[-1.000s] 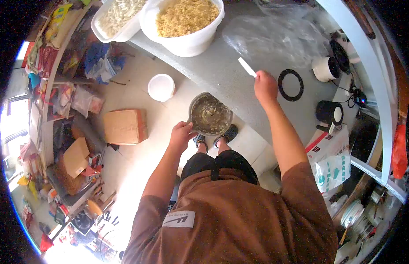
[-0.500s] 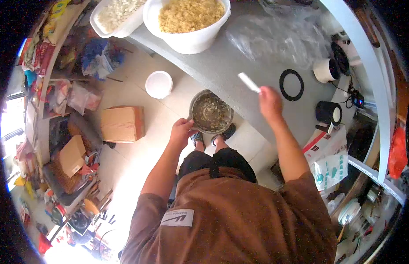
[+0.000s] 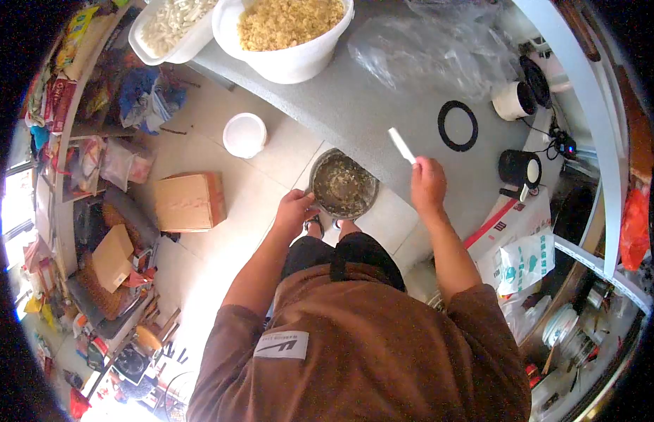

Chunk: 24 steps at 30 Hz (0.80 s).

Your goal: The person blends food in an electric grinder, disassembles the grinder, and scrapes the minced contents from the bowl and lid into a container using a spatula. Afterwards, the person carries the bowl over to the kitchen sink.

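Observation:
My left hand (image 3: 296,211) is closed on the left rim of a round dark bowl (image 3: 344,184), its inside coated with pale, patchy residue. The bowl is held over the floor beside the grey table's edge. Over the table, my right hand (image 3: 429,184) is closed around the lower end of a short white flat stick (image 3: 402,145), which points up and slightly left. What the stick is, I cannot make out. To its right, a black ring (image 3: 458,103) lies flat on the tabletop.
A white tub of yellow crumbly food (image 3: 288,67) and a white tray of pale pieces (image 3: 145,50) stand on the table (image 3: 383,116), near crumpled clear plastic (image 3: 432,56). A lidded white bucket (image 3: 244,135) and a cardboard box (image 3: 182,204) are on the floor.
The white stick has turned more upright, and my right hand has come slightly nearer my body. The bowl sits a little further right in view. The whole view has shifted slightly.

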Available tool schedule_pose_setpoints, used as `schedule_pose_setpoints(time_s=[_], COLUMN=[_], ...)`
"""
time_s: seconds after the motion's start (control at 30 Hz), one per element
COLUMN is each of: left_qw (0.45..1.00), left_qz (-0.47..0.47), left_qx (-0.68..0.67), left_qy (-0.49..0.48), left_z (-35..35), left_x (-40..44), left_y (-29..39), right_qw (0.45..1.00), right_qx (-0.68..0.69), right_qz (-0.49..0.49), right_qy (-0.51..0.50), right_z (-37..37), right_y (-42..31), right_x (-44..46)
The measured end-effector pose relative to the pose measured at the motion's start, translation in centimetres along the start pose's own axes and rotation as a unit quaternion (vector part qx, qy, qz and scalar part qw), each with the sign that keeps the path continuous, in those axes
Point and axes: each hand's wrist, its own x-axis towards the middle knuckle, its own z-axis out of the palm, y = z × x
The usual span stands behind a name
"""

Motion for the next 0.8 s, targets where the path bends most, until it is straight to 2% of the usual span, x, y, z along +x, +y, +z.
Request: schedule_pose_setpoints(time_s=[0.03,0.1,0.13,0.17,0.23,0.27,0.33,0.43,0.57,0.63,0.7,0.8], left_qw=[1.000,1.000,1.000,1.000,1.000,1.000,1.000,1.000,1.000,1.000,0.999,0.999], left_qz=[0.000,-0.001,-0.002,-0.002,0.002,0.002,0.005,0.011,0.015,0.014,0.021,0.016], left_qx=[0.002,0.006,0.011,0.011,0.006,0.005,0.010,0.005,0.020,0.009,0.027,0.032], left_qy=[-0.005,0.002,0.008,0.007,-0.005,-0.006,-0.010,-0.004,-0.007,-0.002,-0.011,-0.003], left_z=[0.0,0.4,0.6,0.6,0.5,0.4,-0.1,0.0,-0.4,-0.9,-0.9,-1.6], left_x=[0.0,-0.5,-0.7,-0.9,-0.8,-0.6,-0.4,-0.7,-1.0,-0.8,-1.2,-1.5], left_y=[0.0,0.4,0.8,0.9,1.0,1.0,0.7,1.0,0.9,0.7,1.3,1.6], right_qw=[1.000,0.996,0.996,0.996,0.983,0.991,0.995,0.995,0.995,0.986,0.981,0.992], right_qx=[-0.001,-0.024,-0.008,-0.009,0.113,0.099,0.069,0.019,0.056,0.027,0.123,0.117], right_qz=[0.000,0.038,-0.018,-0.017,-0.082,-0.051,0.073,0.102,-0.031,-0.067,-0.085,0.045], right_qy=[0.000,-0.072,-0.087,-0.086,-0.120,-0.073,-0.009,0.004,-0.070,-0.154,-0.125,-0.031], right_z=[0.4,0.9,1.4,1.7,1.7,1.7,0.9,0.9,3.5,4.3,3.0,1.3], right_y=[0.3,0.3,-0.5,-1.2,-2.4,-1.8,-0.2,2.5,-1.0,-4.2,-5.5,-0.3], right_x=[-0.1,-0.4,-1.2,-1.8,-2.0,-1.1,2.4,5.2,1.9,-1.3,-2.7,-2.7])
